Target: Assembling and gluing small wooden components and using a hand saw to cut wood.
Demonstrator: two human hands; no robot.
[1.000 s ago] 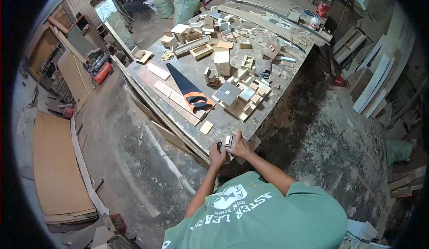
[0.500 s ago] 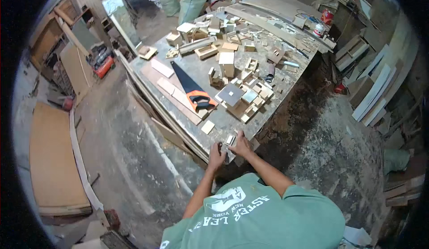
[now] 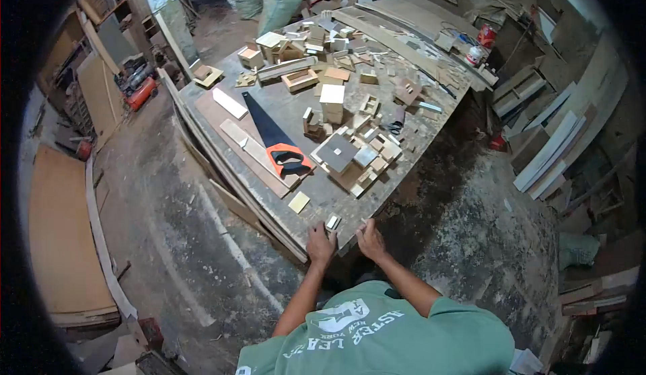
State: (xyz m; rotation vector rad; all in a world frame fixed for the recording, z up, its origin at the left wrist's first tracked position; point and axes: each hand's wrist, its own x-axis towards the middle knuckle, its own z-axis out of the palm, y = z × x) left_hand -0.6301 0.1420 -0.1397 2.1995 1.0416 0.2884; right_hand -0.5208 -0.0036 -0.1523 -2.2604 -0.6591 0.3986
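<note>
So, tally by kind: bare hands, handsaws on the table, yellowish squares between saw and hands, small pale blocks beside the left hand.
Left hand and right hand: 2
Handsaw: 1
Yellowish square: 1
Pale block: 1
Total: 5

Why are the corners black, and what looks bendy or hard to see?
Head view: the round fisheye image leaves the corners dark; head view: the lower-left tan sheet looks curved; head view: the pale piece by the left hand is too small for detail.
</note>
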